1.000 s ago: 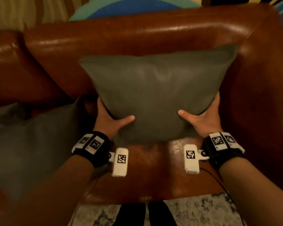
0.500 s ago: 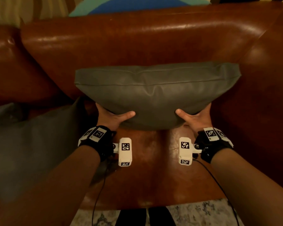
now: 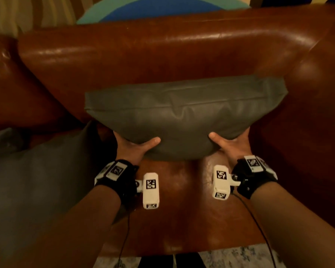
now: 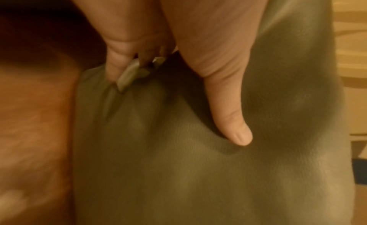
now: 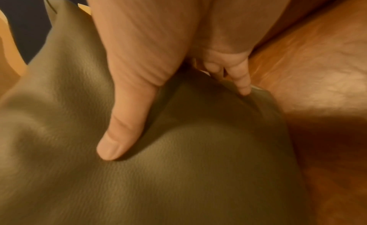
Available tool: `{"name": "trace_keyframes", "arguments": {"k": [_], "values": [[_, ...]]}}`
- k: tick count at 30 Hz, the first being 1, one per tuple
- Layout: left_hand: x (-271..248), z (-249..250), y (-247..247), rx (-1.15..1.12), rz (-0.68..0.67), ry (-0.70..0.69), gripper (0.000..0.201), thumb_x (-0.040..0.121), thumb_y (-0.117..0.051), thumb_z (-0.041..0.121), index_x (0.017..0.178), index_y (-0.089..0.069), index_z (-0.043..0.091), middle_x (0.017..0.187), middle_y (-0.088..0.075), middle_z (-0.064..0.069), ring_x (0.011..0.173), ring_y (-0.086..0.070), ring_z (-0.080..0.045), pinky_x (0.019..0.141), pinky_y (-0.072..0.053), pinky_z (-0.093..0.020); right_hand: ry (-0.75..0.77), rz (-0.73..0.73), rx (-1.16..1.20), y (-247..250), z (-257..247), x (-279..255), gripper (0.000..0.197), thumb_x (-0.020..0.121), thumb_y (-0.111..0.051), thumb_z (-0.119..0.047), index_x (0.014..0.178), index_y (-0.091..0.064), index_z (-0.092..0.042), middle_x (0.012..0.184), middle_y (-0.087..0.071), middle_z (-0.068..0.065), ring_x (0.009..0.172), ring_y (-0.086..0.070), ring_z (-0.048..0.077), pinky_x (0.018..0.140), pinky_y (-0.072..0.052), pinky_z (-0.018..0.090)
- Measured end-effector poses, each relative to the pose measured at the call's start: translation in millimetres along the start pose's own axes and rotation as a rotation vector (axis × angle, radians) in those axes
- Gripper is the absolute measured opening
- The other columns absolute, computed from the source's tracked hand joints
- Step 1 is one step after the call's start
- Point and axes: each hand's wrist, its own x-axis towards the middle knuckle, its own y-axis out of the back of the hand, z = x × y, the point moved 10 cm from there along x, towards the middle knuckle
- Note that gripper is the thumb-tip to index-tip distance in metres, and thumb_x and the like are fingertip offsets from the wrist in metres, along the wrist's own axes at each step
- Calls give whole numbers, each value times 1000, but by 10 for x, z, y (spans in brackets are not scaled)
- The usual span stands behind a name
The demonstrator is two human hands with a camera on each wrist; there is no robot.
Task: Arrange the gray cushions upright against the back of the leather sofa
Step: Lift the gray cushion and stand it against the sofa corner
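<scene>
Left hand: the left hand (image 3: 132, 147) grips the lower left corner of the gray cushion (image 3: 184, 117). The thumb lies across the front face and the fingers (image 4: 116, 66) are curled into the gathered corner, as the left wrist view shows.

Right hand: the right hand (image 3: 233, 145) holds the lower right corner the same way, thumb pressed into the front and fingers (image 5: 241, 80) tucked behind the edge seam.

Cushion position: centre of the head view, held between both hands above the seat (image 3: 182, 200) of the leather sofa (image 3: 162, 49). Its upper part lies close to the backrest; whether it touches, or whether its lower edge rests on the seat, cannot be told.

Cushion condition: smooth, leather-like gray cover with a seam along the top edge. It is plump, with soft creases near the middle and dents under both thumbs.

Second cushion: another gray cushion (image 3: 37, 180) lies at the left of the head view, slumped over the seat, with neither hand on it.

Work done: by my judgement, the held cushion is at its spot near the sofa's right arm, nearly upright.

Work left: it has yet to be settled against the back and released. The left cushion then needs standing up as well. Roughly half remains.
</scene>
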Motion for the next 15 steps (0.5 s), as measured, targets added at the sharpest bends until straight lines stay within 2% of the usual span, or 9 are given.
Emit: {"name": "trace_keyframes", "arguments": {"k": [3,5,6,8,9,10,12,13,15], "values": [[-128,-351,46,-82,29,188,135,32,-99,53,143,-24,54,147,-51,4,129,-56,-25,105,-45,-62,-177,-4,-1,40,366,-100,107,64,-91,-39,147,-25,-40,138,-56,-12,116,-63,16,87,-57,54],[-250,-540,43,-41,21,332,140,33,-93,65,150,-16,50,152,-45,-1,131,-54,-34,102,-47,-64,-308,17,-19,68,583,-165,117,52,-88,-67,147,-23,-42,139,-54,-6,117,-63,28,86,-57,58],[-314,-611,-25,-82,-22,398,140,35,-92,64,152,-17,46,151,-43,-3,128,-54,-40,95,-50,-67,-370,8,26,45,677,-204,125,46,-86,-73,148,-23,-40,136,-55,0,111,-65,31,81,-59,55],[-404,-683,-281,-318,-140,524,124,41,-91,46,147,-27,43,147,-41,-5,125,-53,-53,80,-52,-74,-465,-44,191,-131,746,-319,114,57,-84,-64,150,-26,-34,135,-53,4,91,-67,29,62,-62,36],[-397,-683,-418,-451,-192,579,117,44,-91,37,144,-31,44,148,-40,-8,126,-50,-57,77,-51,-76,-525,-105,299,-279,762,-376,112,57,-86,-60,149,-29,-33,140,-50,4,91,-66,30,60,-62,33],[-342,-694,-515,-553,-220,621,117,45,-94,32,143,-32,45,152,-38,-11,129,-45,-59,76,-51,-76,-582,-175,413,-454,768,-417,119,45,-92,-62,146,-36,-33,146,-48,7,102,-65,34,65,-64,38],[-182,-668,-634,-645,-257,636,137,40,-102,28,151,-24,48,161,-31,-13,137,-38,-57,78,-50,-75,-626,-295,520,-701,718,-385,130,17,-92,-68,134,-52,-29,146,-54,11,118,-62,38,74,-63,47],[-77,-710,-660,-676,-258,631,140,41,-103,28,153,-20,48,163,-27,-14,139,-36,-55,82,-48,-75,-625,-322,531,-749,703,-315,130,11,-92,-68,129,-58,-26,141,-59,12,113,-66,36,72,-64,46],[25,-752,-712,-719,-249,640,138,44,-103,29,154,-21,44,162,-29,-17,140,-37,-52,87,-45,-76,-659,-363,537,-805,654,-259,125,4,-93,-63,119,-65,-22,125,-68,13,92,-75,32,62,-64,41]]}}
